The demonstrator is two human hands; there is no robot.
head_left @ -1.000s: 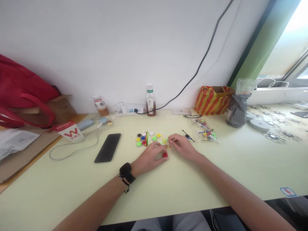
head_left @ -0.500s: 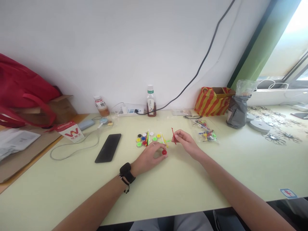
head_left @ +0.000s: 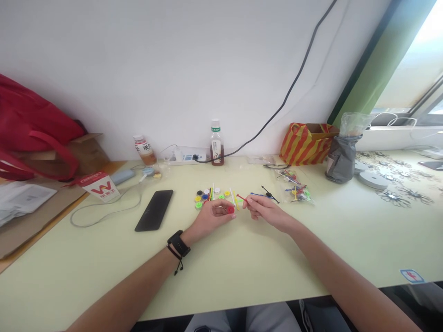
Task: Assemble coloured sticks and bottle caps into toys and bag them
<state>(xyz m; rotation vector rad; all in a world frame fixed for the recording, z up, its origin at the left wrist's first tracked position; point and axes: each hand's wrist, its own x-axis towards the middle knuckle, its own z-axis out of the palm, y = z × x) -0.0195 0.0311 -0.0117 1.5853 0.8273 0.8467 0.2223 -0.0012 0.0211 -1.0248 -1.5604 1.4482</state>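
Observation:
My left hand pinches a small red plastic disc between thumb and fingers, low over the table. Facing it, my right hand is closed on a thin red plastic stick, whose free end points left toward the disc. The two red pieces are apart. Behind my left hand lie several small round discs in green, yellow, white, blue and black. White and yellow sticks rest between the hands. Beyond my right hand a black stick with a black disc on it lies by a blue stick.
A black phone lies to the left. Clear bags of coloured pieces are at the right. Along the wall stand a tea bottle, a power strip, another bottle and a striped bag. A dark cable hangs across.
The red stick has swung from upright to a slant pointing left. My left fingers have closed more around the red disc. The black and blue sticks have come into view behind my right hand.

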